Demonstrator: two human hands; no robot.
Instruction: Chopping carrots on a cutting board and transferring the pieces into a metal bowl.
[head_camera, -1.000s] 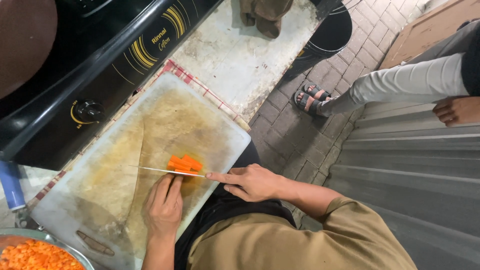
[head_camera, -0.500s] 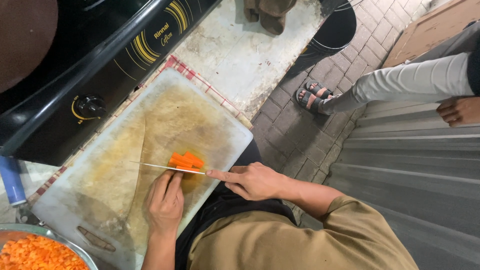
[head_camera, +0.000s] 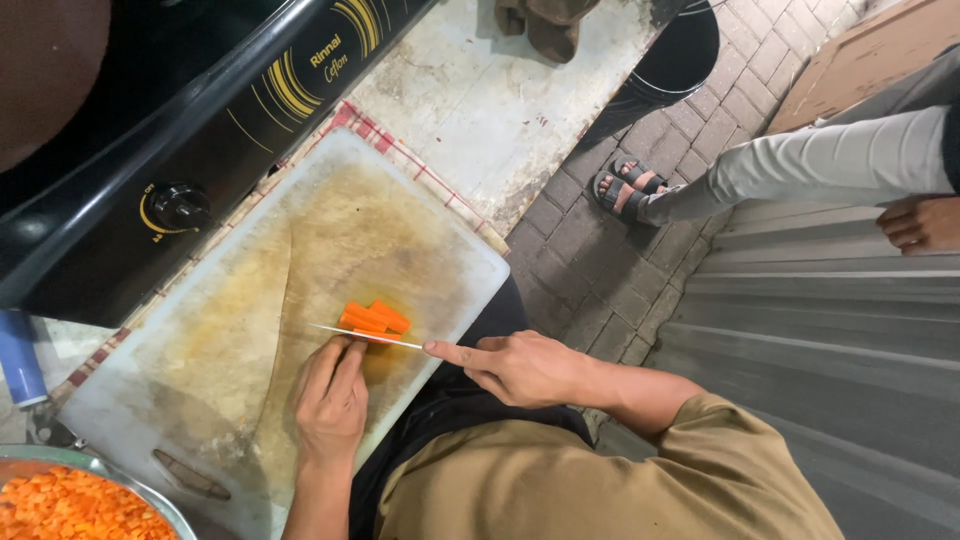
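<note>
My bench (head_camera: 480, 110), worn pale top: black gas stove (head_camera: 150, 180) at back, checked cloth (head_camera: 400, 155) under stained white cutting board (head_camera: 330, 240), metal bowl (head_camera: 150, 490) w/ diced carrot (head_camera: 70, 505) at corner.

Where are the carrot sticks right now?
In the head view, the carrot sticks lie on the stained white cutting board, just beyond the knife held by the right hand, beside the left hand.

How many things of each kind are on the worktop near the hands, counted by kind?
White plastic cutting board: 1
Thin steel knife: 1
Bunch of orange carrot sticks: 1
Metal bowl of diced carrot: 1
Black gas stove: 1
Total: 5
</note>
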